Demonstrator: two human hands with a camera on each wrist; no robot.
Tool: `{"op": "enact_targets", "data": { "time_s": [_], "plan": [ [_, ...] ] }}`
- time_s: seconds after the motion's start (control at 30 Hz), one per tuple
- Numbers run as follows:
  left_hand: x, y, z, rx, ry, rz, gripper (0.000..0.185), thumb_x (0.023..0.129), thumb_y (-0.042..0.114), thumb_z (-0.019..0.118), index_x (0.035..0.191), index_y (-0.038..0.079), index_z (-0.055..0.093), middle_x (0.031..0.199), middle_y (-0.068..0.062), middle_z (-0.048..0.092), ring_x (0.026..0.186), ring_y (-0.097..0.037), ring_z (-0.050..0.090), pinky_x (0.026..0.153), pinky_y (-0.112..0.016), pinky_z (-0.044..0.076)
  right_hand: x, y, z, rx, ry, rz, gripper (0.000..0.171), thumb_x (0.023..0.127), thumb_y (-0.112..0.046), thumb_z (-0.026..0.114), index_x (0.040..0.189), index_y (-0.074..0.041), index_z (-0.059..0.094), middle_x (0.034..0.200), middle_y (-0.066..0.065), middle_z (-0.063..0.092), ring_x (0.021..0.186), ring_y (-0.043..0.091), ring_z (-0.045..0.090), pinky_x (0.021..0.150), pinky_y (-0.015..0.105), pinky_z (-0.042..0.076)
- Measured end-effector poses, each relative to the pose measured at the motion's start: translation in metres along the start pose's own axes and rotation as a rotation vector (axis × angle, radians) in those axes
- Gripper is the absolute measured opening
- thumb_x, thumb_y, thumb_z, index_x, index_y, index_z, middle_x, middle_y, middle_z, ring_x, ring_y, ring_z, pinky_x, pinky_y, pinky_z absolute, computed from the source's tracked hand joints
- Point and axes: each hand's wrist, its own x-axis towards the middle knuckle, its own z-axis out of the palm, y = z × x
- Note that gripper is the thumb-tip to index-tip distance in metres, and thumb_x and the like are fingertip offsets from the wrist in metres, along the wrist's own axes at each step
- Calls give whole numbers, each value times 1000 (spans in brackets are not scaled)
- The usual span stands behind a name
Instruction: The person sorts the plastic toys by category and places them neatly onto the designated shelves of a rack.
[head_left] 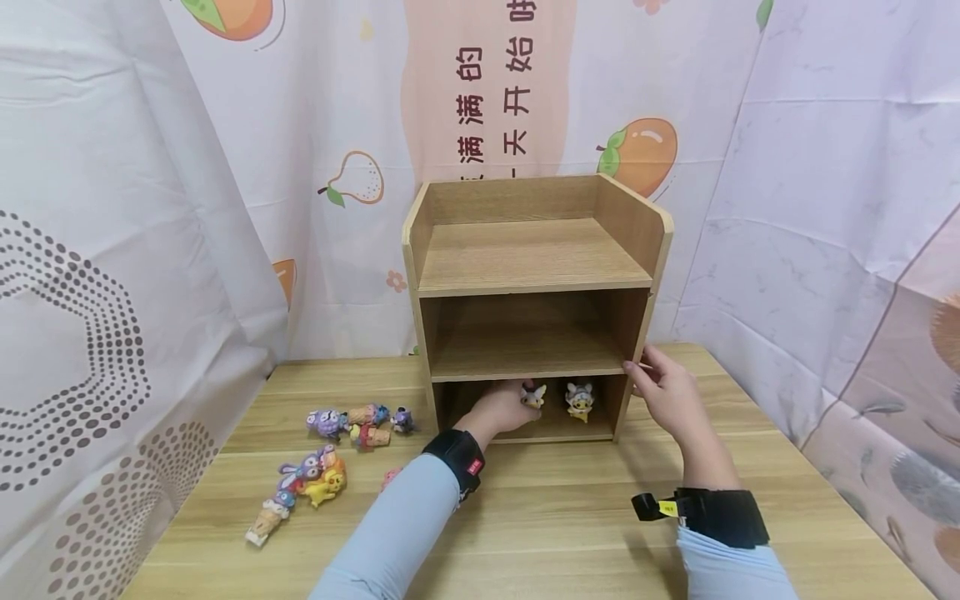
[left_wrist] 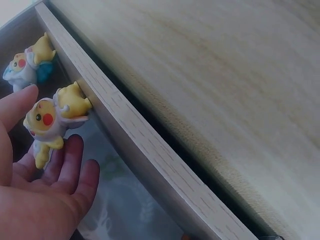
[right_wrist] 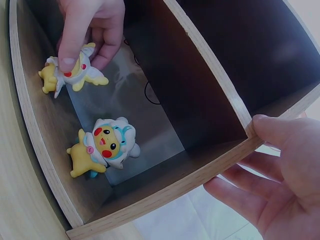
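Head view: left hand point(head_left: 501, 408) reaches into the bottom compartment of the wooden shelf unit point(head_left: 534, 250) on the bench point(head_left: 555, 517); right hand point(head_left: 667, 392) grips its right side panel.

Left wrist view: fingers point(left_wrist: 70, 165) curl around a yellow mouse figurine point(left_wrist: 50, 120).

Right wrist view: a second figurine point(right_wrist: 102, 147) stands just beside it.

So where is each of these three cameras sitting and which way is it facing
Head: worn high, looking forward and down at the wooden three-tier shelf; both forearms show.
Left wrist: beside the shelf's bottom edge; left hand with fingers around a yellow mouse figurine in a white costume.
Right wrist: looks into the bottom compartment; right hand grips the side panel.
All share both figurines.
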Motion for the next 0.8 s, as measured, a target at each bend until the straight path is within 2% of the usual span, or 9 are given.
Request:
{"op": "enact_targets", "data": {
  "time_s": [0.13, 0.3, 0.53, 0.8],
  "plan": [
    [-2, -1, -1, 16, -11, -5, 53, 92, 22, 76, 139, 9, 56, 129, -8, 63, 114, -22, 60, 93, -35, 51, 0, -1, 0, 4, -8, 3, 51, 107, -26, 55, 150, -2, 47, 137, 30, 56, 121, 44, 59, 81, 42, 59],
    [-6, -4, -5, 11, -3, -7, 70, 91, 27, 77, 151, 10, 45, 144, -11, 55, 126, -26, 56, 101, -40, 48, 0, -1, -1, 4, -16, 11, 51, 107, -27, 54, 152, -3, 45, 138, 31, 55, 122, 44, 58, 79, 32, 59],
    [-14, -11, -17, 46, 20, 32, 79, 90, 32, 78, 157, 17, 39, 152, -12, 48, 131, -28, 53, 106, -41, 45, 0, -1, -1, 25, -18, 4, 52, 107, -24, 54, 153, -2, 44, 139, 31, 55, 123, 44, 57, 82, 45, 58],
    [-27, -21, -31, 96, 54, 114, 67, 91, 34, 77, 150, 17, 49, 147, -7, 53, 132, -25, 52, 109, -39, 42, -1, -1, -2, 11, -20, -5, 53, 107, -26, 54, 153, -2, 43, 139, 31, 55, 123, 45, 57, 82, 44, 58]
  ]
}}
